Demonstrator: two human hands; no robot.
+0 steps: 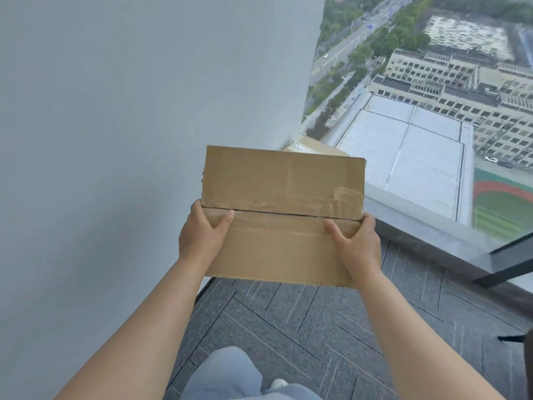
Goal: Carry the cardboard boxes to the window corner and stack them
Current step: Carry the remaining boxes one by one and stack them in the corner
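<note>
I hold a taped brown cardboard box [281, 197] out in front of me, above the floor, top flaps facing up. My left hand [202, 233] grips its left side with the thumb across the top seam. My right hand [356, 243] grips the right side the same way. Behind the held box, a second cardboard box [315, 147] sits in the corner where the wall meets the window; only its far top edge shows.
A white wall [115, 140] runs along my left. A floor-to-ceiling window [432, 111] with a grey sill [432, 232] is ahead and right. Grey carpet tiles [317, 327] cover the floor. My leg and shoe [236, 379] show at the bottom.
</note>
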